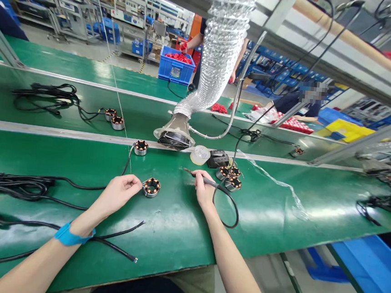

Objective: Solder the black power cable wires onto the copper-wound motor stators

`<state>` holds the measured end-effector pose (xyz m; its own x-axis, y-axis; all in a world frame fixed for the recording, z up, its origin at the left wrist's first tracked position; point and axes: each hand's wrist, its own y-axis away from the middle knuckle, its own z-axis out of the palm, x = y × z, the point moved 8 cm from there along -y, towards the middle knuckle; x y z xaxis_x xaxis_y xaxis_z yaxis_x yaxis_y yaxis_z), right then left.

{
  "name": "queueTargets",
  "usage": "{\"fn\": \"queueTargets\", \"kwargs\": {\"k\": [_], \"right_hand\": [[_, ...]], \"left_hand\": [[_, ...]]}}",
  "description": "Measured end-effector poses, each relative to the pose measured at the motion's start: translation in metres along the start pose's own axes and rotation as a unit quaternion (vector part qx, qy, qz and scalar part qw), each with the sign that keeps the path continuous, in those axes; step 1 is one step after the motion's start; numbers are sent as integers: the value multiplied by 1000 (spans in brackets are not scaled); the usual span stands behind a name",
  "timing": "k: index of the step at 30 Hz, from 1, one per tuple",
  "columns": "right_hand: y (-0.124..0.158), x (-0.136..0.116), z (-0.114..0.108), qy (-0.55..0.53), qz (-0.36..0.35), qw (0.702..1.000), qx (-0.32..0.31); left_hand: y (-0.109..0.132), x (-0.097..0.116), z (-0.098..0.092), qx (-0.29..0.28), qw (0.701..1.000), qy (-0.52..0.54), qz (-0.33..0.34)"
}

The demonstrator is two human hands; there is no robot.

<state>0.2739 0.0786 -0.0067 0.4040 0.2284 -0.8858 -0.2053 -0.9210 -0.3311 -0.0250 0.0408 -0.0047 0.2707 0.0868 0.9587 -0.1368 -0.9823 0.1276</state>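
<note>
My left hand (123,194) is closed in a pinch at the left edge of a copper-wound motor stator (151,188) lying on the green bench; whatever is between the fingertips is too small to make out. A blue band circles my left wrist. My right hand (203,188) grips a soldering iron (209,181), its tip pointing left toward the stator but apart from it. The iron's black cord (235,214) loops beside my right hand. Another stator (141,148) with a black cable sits just beyond my left hand. A thin strand hangs down near it.
A fume hood (175,133) on a silver duct (223,44) stands at the bench's back rail, beside a round clear tub (200,155) and a black box (218,159). Several stators (233,184) cluster at right. Black cables (10,185) lie left. Co-workers are beyond the bench.
</note>
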Motion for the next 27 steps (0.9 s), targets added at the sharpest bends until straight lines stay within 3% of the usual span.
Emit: {"fn": "queueTargets", "kwargs": {"k": [11, 23, 27], "right_hand": [[-2, 1, 5, 10, 3, 1000, -18], [0, -3, -6, -32, -8, 999, 39], [0, -7, -13, -44, -26, 997, 50]], "left_hand": [[0, 3, 0, 6, 1000, 0, 1], [-1, 2, 1, 0, 998, -60, 21], [-4, 7, -13, 31, 997, -64, 19]]}}
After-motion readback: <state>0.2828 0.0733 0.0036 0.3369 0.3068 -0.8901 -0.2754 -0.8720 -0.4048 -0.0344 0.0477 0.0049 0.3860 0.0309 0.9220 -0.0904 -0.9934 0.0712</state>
